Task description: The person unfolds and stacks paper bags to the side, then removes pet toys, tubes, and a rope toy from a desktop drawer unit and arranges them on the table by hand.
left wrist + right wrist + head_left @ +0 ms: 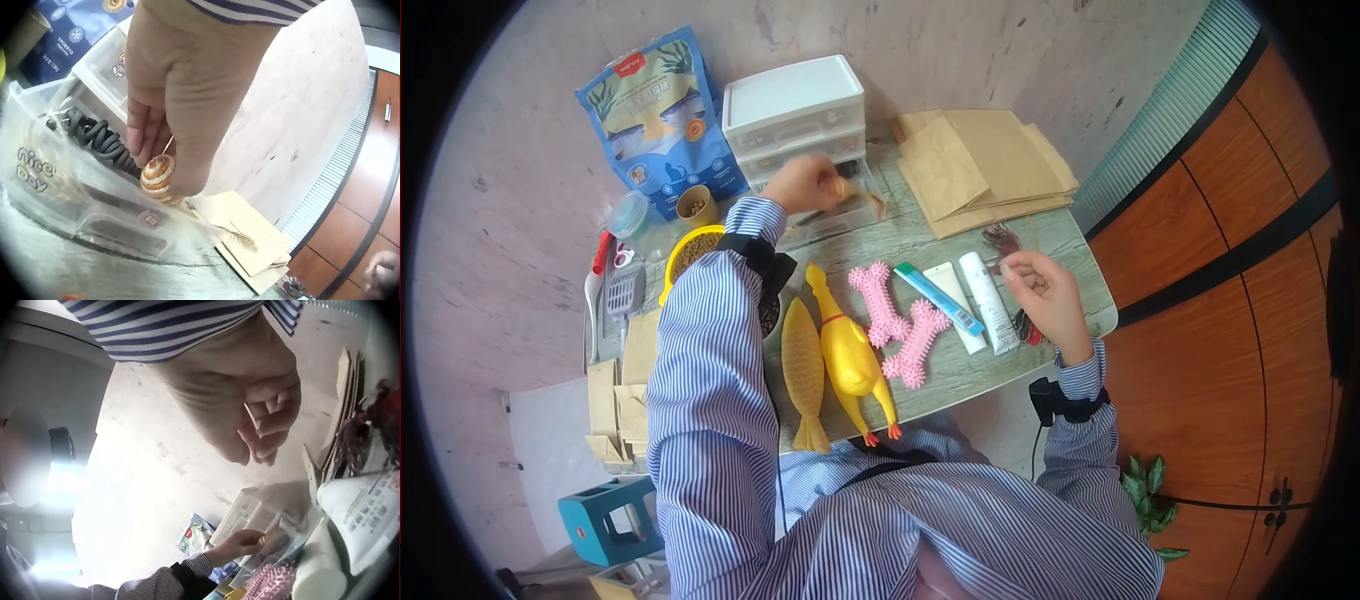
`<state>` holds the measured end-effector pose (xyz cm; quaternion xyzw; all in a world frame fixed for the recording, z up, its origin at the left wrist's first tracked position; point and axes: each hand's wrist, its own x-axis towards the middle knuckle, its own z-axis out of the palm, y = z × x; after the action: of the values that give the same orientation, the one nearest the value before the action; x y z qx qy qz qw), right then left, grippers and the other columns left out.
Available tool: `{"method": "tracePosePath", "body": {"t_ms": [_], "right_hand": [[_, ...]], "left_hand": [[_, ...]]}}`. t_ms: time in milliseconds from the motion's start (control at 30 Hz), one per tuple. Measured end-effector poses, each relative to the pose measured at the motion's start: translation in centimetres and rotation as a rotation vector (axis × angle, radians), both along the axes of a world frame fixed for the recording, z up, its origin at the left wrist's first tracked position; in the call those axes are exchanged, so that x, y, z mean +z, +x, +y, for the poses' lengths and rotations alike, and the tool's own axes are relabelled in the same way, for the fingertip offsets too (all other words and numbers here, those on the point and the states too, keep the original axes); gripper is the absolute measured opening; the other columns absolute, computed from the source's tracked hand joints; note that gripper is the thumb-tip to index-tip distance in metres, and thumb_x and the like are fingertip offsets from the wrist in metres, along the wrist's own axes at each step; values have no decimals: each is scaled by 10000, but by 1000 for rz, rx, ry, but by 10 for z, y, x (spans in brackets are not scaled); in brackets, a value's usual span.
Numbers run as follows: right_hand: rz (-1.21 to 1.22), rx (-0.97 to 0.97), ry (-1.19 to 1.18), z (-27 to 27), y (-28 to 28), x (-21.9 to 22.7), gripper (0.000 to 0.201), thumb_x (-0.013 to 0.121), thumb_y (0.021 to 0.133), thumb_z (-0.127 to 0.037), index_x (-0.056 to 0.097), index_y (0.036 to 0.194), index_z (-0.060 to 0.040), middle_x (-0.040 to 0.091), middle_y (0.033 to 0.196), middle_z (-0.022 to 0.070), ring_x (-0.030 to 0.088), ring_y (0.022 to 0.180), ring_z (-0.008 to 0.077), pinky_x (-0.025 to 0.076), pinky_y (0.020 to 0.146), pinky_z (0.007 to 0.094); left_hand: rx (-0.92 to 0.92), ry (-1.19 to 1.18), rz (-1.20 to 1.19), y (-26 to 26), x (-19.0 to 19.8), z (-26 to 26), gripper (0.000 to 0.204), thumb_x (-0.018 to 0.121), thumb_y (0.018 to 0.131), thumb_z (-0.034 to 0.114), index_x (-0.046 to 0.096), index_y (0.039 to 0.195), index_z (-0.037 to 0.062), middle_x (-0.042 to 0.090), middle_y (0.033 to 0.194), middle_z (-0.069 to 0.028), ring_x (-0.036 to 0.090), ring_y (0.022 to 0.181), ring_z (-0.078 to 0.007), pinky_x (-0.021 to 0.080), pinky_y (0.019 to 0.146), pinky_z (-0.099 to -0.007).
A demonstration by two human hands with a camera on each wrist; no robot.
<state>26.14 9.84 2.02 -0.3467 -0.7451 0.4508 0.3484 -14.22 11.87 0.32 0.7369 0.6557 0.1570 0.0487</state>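
Observation:
My left hand [805,183] is over the pulled-out clear drawer [53,194] of the small white cabinet [795,95]. Between its thumb and fingers it pinches an orange-and-white striped ball [159,178] with a pale feathery tail [234,236]. Dark grey coiled cords [94,134] lie in the drawer under the fingers. My right hand [1045,295] hovers at the table's right side, fingers loosely curled and holding nothing. Nearest to it are a white tube [988,300] and a dark reddish bundle [1002,240].
Along the front lie a yellow rubber chicken [850,350], a fish-shaped toy [803,370], two pink spiky bones [878,305] and a teal box [940,298]. Kraft paper bags [985,165] sit at back right. A blue food bag [665,120] and yellow kibble bowl [690,250] stand left.

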Motion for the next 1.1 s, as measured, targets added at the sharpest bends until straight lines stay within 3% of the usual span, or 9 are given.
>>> {"method": "tracePosePath", "body": {"t_ms": [67,167,267,367,467,533,667,767,1100], "right_hand": [[79,34,-24,4,-2,-3,167,594,941,-84,606,1073,19,651,885,58,615,792,75,496,661,203],[119,34,-148,-1,-12,14,301,505,1005,-217,545,1203,5,624,1069,100,622,891,123,514,700,237],[486,97,-605,-2,-24,13,445,400,1036,-337,442,1325,-1,563,1192,117,611,950,160,520,719,269],[331,341,-774,-2,-16,16,500,358,1040,-364,368,1386,-4,545,1215,112,601,965,166,518,742,282],[320,350,-687,13,4,-10,371,481,1004,-224,470,1297,4,580,1156,92,604,932,141,513,762,263],[130,78,-400,11,7,-1,220,567,951,-95,569,1147,2,626,1034,59,607,882,116,508,766,247],[73,-12,-356,30,30,-32,193,566,949,-83,572,1123,1,634,996,51,614,895,118,515,759,244],[67,-71,-227,22,21,-36,188,572,944,-70,586,1116,4,634,1000,54,622,894,117,525,742,241],[-331,475,297,45,-90,6,380,645,878,-200,581,1207,-22,603,1093,174,650,902,289,530,803,360]], "left_hand": [[73,-21,-219,16,27,-8,464,770,716,172,614,1123,12,664,934,-130,651,882,-174,535,782,-294],[-278,86,-505,57,55,-25,424,753,742,144,615,1125,24,654,1023,-86,646,935,-171,542,867,-302],[-632,97,-393,117,75,-46,483,770,728,141,600,1168,39,640,1064,-111,628,994,-216,524,892,-322],[-740,98,-319,147,70,-51,448,745,763,135,597,1172,31,639,1069,-126,622,1002,-241,517,887,-346],[-624,21,-489,134,69,-50,397,708,792,116,599,1162,24,636,1064,-149,624,989,-267,517,865,-368],[-165,2,-392,77,47,-18,333,677,808,107,617,1119,7,632,1048,-181,626,978,-301,513,838,-384],[-17,42,110,-10,-15,2,307,725,771,215,666,995,14,662,937,-172,638,870,-316,510,781,-395],[-4,-231,85,-17,-7,-9,373,777,719,270,671,982,27,671,920,-152,641,854,-304,511,755,-378],[-53,-383,36,-32,-28,8,283,748,658,250,730,851,44,691,897,-181,657,851,-313,518,769,-386]]}}
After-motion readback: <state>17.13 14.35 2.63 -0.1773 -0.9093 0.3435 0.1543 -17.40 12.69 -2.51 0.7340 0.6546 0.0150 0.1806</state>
